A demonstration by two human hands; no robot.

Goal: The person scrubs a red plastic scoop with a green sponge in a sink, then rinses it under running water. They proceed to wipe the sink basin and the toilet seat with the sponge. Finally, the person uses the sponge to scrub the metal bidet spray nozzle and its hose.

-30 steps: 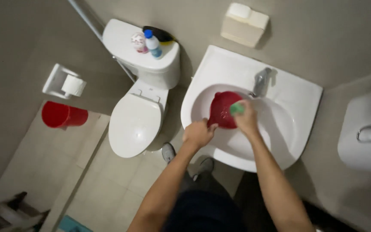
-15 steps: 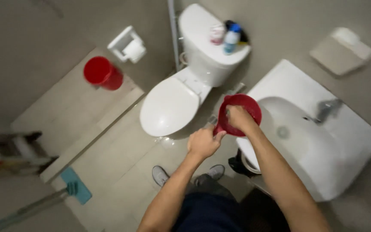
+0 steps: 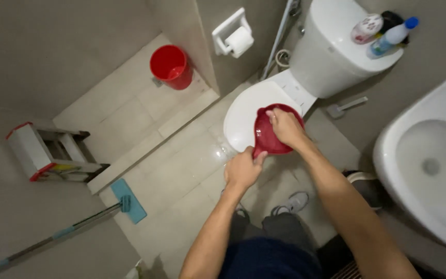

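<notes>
I hold a red plastic dipper (image 3: 263,138) over the closed white toilet lid (image 3: 242,114). My left hand (image 3: 242,169) is closed around its short handle. My right hand (image 3: 286,126) lies in the dipper's bowl with its fingers curled over the far rim. What is under that palm is hidden. The white sink (image 3: 429,155) is to my right, apart from both hands.
The toilet tank (image 3: 326,51) carries a blue-capped bottle (image 3: 391,33) and a small pink-patterned container (image 3: 366,27). A paper-roll holder (image 3: 233,37) hangs on the wall. A red bucket (image 3: 170,66), a folded step stool (image 3: 47,152) and a blue mop (image 3: 127,200) are on the left floor.
The dipper has moved out of the sink and leftward over the toilet lid, with both hands still on it. The green sponge seen earlier in my right hand no longer shows.
</notes>
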